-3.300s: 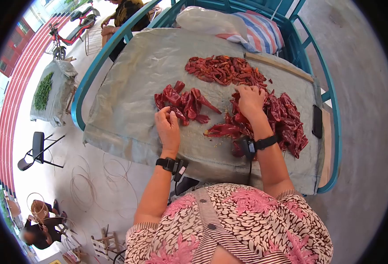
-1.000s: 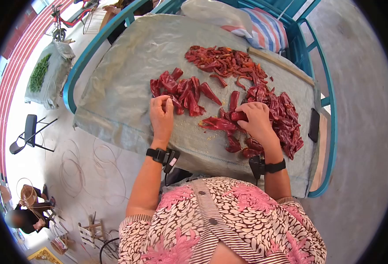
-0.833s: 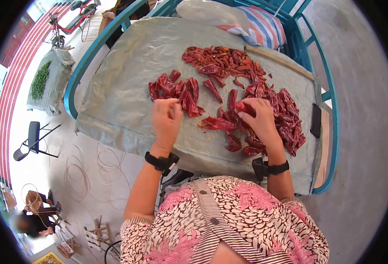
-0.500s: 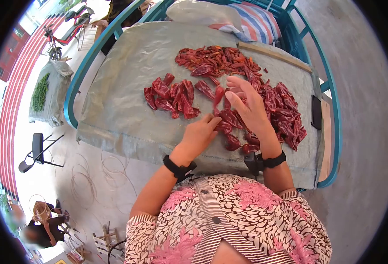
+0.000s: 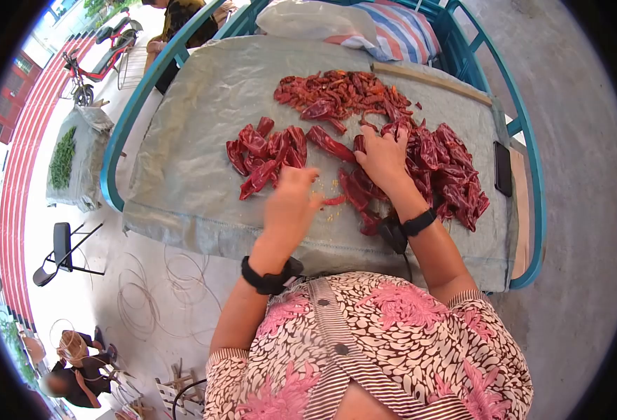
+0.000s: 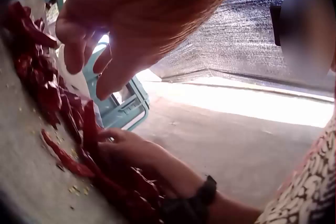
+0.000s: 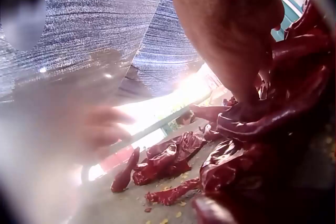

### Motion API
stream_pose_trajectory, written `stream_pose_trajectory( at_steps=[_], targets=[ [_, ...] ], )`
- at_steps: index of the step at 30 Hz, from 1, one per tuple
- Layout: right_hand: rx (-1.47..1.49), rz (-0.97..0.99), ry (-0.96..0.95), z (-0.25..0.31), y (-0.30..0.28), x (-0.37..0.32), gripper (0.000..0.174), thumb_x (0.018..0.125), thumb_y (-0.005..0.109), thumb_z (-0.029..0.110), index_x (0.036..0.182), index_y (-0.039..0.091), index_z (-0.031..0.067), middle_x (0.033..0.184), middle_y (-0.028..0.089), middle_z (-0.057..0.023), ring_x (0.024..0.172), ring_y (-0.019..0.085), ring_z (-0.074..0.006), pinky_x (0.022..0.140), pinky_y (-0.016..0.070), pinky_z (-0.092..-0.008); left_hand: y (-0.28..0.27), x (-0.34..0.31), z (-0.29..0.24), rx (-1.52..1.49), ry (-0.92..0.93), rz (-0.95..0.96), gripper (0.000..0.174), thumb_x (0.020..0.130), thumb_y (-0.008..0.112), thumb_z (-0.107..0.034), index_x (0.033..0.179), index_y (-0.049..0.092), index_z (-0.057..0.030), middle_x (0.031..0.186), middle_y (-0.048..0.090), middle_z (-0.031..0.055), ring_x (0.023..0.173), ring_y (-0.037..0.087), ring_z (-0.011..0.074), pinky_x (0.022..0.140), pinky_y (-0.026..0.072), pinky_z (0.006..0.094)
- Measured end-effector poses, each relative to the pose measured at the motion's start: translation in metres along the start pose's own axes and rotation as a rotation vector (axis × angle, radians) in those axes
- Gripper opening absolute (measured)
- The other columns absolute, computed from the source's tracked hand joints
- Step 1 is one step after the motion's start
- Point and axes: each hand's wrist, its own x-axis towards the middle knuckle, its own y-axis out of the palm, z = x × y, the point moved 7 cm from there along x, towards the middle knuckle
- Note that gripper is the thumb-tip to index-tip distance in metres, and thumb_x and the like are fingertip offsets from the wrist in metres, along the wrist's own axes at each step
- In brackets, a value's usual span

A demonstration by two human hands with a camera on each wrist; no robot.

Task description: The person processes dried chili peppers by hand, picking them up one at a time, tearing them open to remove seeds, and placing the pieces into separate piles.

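Right hand (image 5: 382, 157) fingers spread flat on the big chilli pile (image 5: 455, 175), chillies under fingertips; left hand (image 5: 291, 206) blurred, fingers loosely apart, empty, over the sacking (image 5: 196, 126) just beside the smaller chilli heap (image 5: 266, 147)

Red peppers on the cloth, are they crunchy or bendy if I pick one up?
Probably light and leathery: the peppers look wrinkled, flat and dried. They may bend a little, then crack, since seeds lie loose on the cloth. They shouldn't roll; they lie flat.
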Motion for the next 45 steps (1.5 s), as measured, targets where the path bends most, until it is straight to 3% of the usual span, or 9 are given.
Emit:
stream_pose_trajectory(
  at_steps=[4, 13, 18, 22, 26, 32, 38, 41, 45],
  targets=[
    [0.158, -0.114, 0.054, -0.009, -0.012, 0.0, 0.06, 0.083, 0.074, 0.025, 0.137, 0.054, 0.0107, 0.091, 0.073, -0.0117, 0.101, 0.066, -0.0311, 0.113, 0.0282, -0.0544, 0.058, -0.007, -0.028, -0.053, 0.118, 0.317, 0.04, 0.086, 0.072, -0.014, 0.125, 0.063, -0.0167, 0.114, 0.057, 0.0125, 0.096, 0.066, 0.0355, 0.077, 0.0563, 0.0443],
    [0.974, -0.226, 0.218, -0.035, -0.061, -0.029, 0.052, 0.089, 0.066, 0.006, 0.139, 0.054, 0.0065, 0.107, 0.073, -0.013, 0.099, 0.072, -0.0229, 0.083, 0.0567, -0.0362, 0.077, 0.01, -0.043, 0.1, 0.355, 0.199, 0.024, 0.088, 0.068, -0.01, 0.112, 0.07, -0.015, 0.102, 0.056, 0.0107, 0.085, 0.066, 0.0325, 0.069, 0.0561, 0.0428],
    [1.024, -0.307, 0.228, -0.04, -0.069, -0.042, 0.05, 0.091, 0.066, 0.007, 0.139, 0.053, 0.0042, 0.112, 0.072, -0.0144, 0.103, 0.071, -0.0217, 0.086, 0.056, -0.0347, 0.021, 0.014, -0.033, -0.18, 0.156, 0.02, 0.016, 0.091, 0.068, -0.011, 0.107, 0.069, -0.0127, 0.111, 0.059, 0.0074, 0.087, 0.068, 0.0307, 0.071, 0.0551, 0.0415],
    [1.175, 0.041, 0.196, -0.001, -0.05, -0.04, 0.053, 0.091, 0.071, 0.011, 0.14, 0.051, 0.0051, 0.112, 0.07, -0.0104, 0.106, 0.065, -0.0202, 0.097, 0.0492, -0.0367, -0.018, 0.019, -0.002, -0.202, -0.071, -0.037, 0.017, 0.093, 0.068, -0.005, 0.109, 0.069, -0.0063, 0.109, 0.06, 0.0087, 0.084, 0.068, 0.0228, 0.072, 0.0541, 0.0342],
    [0.295, -0.125, -0.159, 0.024, -0.044, -0.052, 0.067, 0.081, 0.079, 0.018, 0.141, 0.052, 0.0096, 0.107, 0.069, -0.009, 0.113, 0.058, -0.0298, 0.118, 0.0242, -0.0514, -0.043, 0.022, 0.011, -0.086, -0.068, -0.254, 0.023, 0.091, 0.07, -0.002, 0.114, 0.067, -0.0032, 0.104, 0.058, 0.0126, 0.08, 0.064, 0.024, 0.072, 0.0529, 0.0335],
    [0.146, -0.032, -0.127, 0.032, -0.032, -0.055, 0.063, 0.08, 0.079, 0.016, 0.139, 0.056, 0.0111, 0.1, 0.07, -0.0063, 0.11, 0.059, -0.0254, 0.118, 0.0226, -0.0545, 0.005, 0.006, -0.01, -0.151, 0.01, 0.049, 0.027, 0.089, 0.071, -0.007, 0.116, 0.067, -0.0076, 0.1, 0.062, 0.009, 0.077, 0.064, 0.0231, 0.069, 0.0513, 0.0355],
    [0.863, -0.044, 0.131, 0.022, -0.047, -0.054, 0.046, 0.086, 0.074, 0.013, 0.129, 0.06, 0.0066, 0.093, 0.073, -0.0149, 0.091, 0.07, -0.0329, 0.091, 0.0519, -0.0456, 0.038, 0.006, -0.004, -0.357, -0.05, 0.028, 0.041, 0.095, 0.067, -0.013, 0.134, 0.057, -0.0092, 0.107, 0.067, 0.0147, 0.088, 0.068, 0.0304, 0.076, 0.054, 0.0399],
    [0.986, -0.084, -0.042, 0.036, -0.06, -0.06, 0.038, 0.09, 0.07, 0.01, 0.125, 0.06, 0.0033, 0.095, 0.074, -0.0171, 0.086, 0.072, -0.0363, 0.075, 0.0557, -0.043, 0.041, 0.015, 0.0, -0.587, -0.148, 0.111, 0.047, 0.097, 0.063, -0.012, 0.142, 0.051, -0.009, 0.11, 0.07, 0.0208, 0.096, 0.069, 0.0371, 0.082, 0.0542, 0.0429],
    [0.403, -0.339, -0.025, -0.001, -0.078, -0.075, 0.033, 0.087, 0.072, 0.012, 0.12, 0.066, 0.0069, 0.103, 0.072, -0.0137, 0.097, 0.067, -0.0333, 0.088, 0.0498, -0.045, 0.018, 0.018, 0.008, -0.247, -0.013, 0.036, 0.051, 0.095, 0.064, -0.01, 0.144, 0.052, -0.0154, 0.108, 0.067, 0.0177, 0.092, 0.069, 0.0364, 0.078, 0.0554, 0.0454]
  ],
)
